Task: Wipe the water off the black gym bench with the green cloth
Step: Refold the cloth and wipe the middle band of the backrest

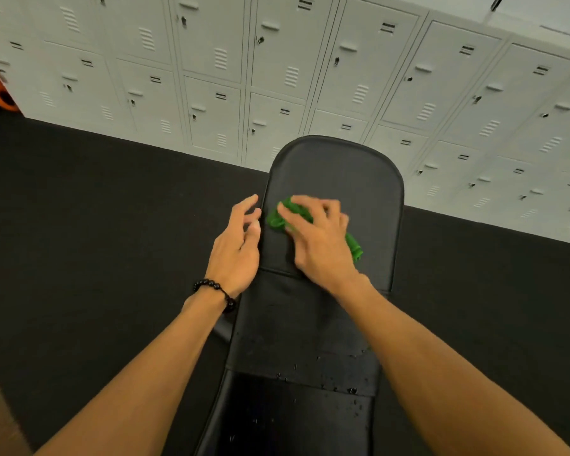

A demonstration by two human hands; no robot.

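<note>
White lockers (277, 60) are lining the wall behind a black floor (79, 209). The black bench (336, 172) is stretching forward, water drops (352, 390) sitting on its near pad. The right hand (320, 238) is pressing the green cloth (278, 218) onto the far pad, fingers spread. The left hand (237, 248) is hovering at the bench's edge, fingers relaxed, holding nothing.

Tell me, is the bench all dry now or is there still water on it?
Not yet. The far pad of the black gym bench looks dry, with no drops showing there. Right now the right hand presses the green cloth onto that pad, while the left hand hovers at the bench's edge with loose fingers. Water drops still sit on the near pads, so those are left to wipe.
</note>
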